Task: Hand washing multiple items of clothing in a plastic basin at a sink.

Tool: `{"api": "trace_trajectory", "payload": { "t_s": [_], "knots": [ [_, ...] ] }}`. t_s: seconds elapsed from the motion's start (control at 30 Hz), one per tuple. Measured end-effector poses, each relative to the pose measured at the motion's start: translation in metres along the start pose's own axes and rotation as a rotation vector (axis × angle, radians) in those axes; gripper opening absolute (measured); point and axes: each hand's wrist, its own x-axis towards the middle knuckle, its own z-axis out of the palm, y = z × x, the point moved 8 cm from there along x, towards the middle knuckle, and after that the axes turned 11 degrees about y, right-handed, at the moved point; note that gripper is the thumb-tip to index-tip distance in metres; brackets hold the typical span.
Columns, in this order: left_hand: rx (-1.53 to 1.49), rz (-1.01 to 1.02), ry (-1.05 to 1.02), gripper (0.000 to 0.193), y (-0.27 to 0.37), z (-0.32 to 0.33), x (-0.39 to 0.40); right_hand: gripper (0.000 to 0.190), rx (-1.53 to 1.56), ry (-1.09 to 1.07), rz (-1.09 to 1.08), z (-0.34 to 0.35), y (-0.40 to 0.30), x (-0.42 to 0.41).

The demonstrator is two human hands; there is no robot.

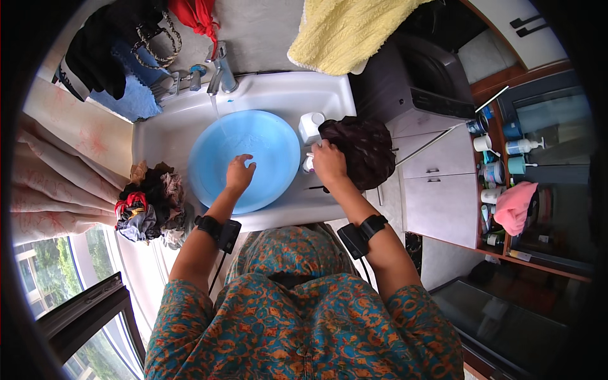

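A light blue plastic basin (204,147) stands in the white ceramic sink (327,88), with some water in its bottom. A thin stream runs into it from the chrome faucet (222,71). My left hand (241,174) hovers over the basin, holding nothing, thumb and fingers apart. Right of the basin, my right hand (330,162) has its fingertips closed on a small white bottle (308,164) with a purple mark, partly hidden by the fingers. Just behind it is a larger white plastic bottle (311,127). Dark brown crumpled fabric (365,152) lies against the right hand's far side.
Mixed clothes (152,204) are heaped at the sink's left edge, beside a curtain (61,185). A yellow towel (346,33) hangs behind. At right are a dark appliance (394,80), a metal rod (430,145) and a shelf of toiletries (491,171).
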Motion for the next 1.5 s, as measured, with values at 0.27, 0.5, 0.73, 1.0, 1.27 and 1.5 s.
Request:
{"api": "trace_trajectory", "payload": {
  "t_s": [0.27,0.5,0.73,1.0,1.27,1.5],
  "knots": [
    [0.042,0.152,-0.579,0.059,-0.021,0.048,-0.046,0.014,0.225,0.075,0.008,-0.036,-0.002,0.007],
    [0.093,0.087,-0.800,0.054,-0.063,0.040,-0.066,0.014,0.460,0.272,-0.001,-0.107,-0.024,0.049],
    [0.081,0.115,-0.825,0.054,-0.068,0.020,-0.070,0.019,0.580,0.393,0.090,-0.159,-0.022,0.098],
    [0.268,0.164,-0.599,0.051,-0.081,-0.015,-0.076,0.026,0.605,0.354,0.167,-0.100,-0.010,0.135],
    [0.291,0.318,-0.035,0.041,-0.079,-0.066,-0.093,0.023,0.386,0.269,0.182,-0.038,0.005,0.146],
    [0.308,0.243,-0.002,0.037,-0.082,-0.068,-0.094,0.027,0.150,0.050,0.234,0.006,0.021,0.150]
  ]
}}
